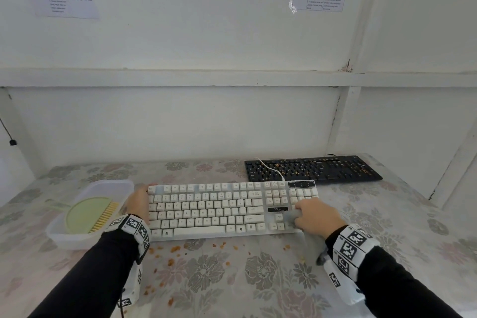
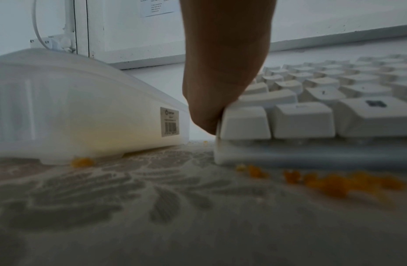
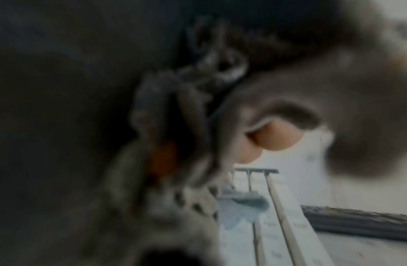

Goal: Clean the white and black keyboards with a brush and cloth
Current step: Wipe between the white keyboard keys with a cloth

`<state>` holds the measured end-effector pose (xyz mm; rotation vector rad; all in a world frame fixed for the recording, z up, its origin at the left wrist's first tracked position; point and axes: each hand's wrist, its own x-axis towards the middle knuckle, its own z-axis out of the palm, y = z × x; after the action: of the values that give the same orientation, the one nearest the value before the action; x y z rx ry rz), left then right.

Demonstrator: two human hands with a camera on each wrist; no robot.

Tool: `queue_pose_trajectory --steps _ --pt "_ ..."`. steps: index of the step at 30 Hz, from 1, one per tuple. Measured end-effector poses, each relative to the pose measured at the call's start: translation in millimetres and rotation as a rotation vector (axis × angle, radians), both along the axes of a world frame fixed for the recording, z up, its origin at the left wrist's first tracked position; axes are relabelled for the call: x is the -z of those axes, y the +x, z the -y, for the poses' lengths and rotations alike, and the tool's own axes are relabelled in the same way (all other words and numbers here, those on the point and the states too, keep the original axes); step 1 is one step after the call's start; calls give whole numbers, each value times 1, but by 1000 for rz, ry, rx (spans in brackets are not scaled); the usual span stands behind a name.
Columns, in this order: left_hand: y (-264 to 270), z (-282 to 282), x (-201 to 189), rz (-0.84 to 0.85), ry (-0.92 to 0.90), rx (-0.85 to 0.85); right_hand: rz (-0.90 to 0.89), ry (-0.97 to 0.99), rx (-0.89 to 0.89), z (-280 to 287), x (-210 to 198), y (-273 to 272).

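Note:
The white keyboard [image 1: 219,209] lies across the middle of the table. My left hand [image 1: 139,201] grips its left end; in the left wrist view a finger [image 2: 220,81] presses against the edge of the white keyboard [image 2: 311,117]. My right hand [image 1: 315,214] holds a bunched grey cloth [image 1: 309,242] down on the keyboard's right end, by the arrow keys and number pad. The cloth [image 3: 288,81] fills the right wrist view, with fingertips [image 3: 275,136] showing. A green brush [image 1: 90,214] with yellow bristles lies in a translucent tub [image 1: 113,186]. The black keyboard [image 1: 312,169], strewn with crumbs, sits at the back right.
Orange crumbs [image 1: 175,249] are scattered on the floral tablecloth [image 1: 232,279] in front of the white keyboard. The tub [image 2: 84,108] stands just left of my left hand. A white cable [image 1: 271,169] runs over the black keyboard. The wall rises right behind the table.

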<state>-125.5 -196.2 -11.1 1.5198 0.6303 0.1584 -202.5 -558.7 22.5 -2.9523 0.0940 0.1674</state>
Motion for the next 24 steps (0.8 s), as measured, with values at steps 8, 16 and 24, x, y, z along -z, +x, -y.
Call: queue_pose_trajectory --steps 8,16,24 --pt "1 1 -1 55 -53 -2 -53 68 -2 2 7 4" --pt "-8 10 -12 45 -74 31 -18 -32 132 6 -14 1" --pt "-11 13 -15 48 -47 37 -82 -25 99 5 4 1"
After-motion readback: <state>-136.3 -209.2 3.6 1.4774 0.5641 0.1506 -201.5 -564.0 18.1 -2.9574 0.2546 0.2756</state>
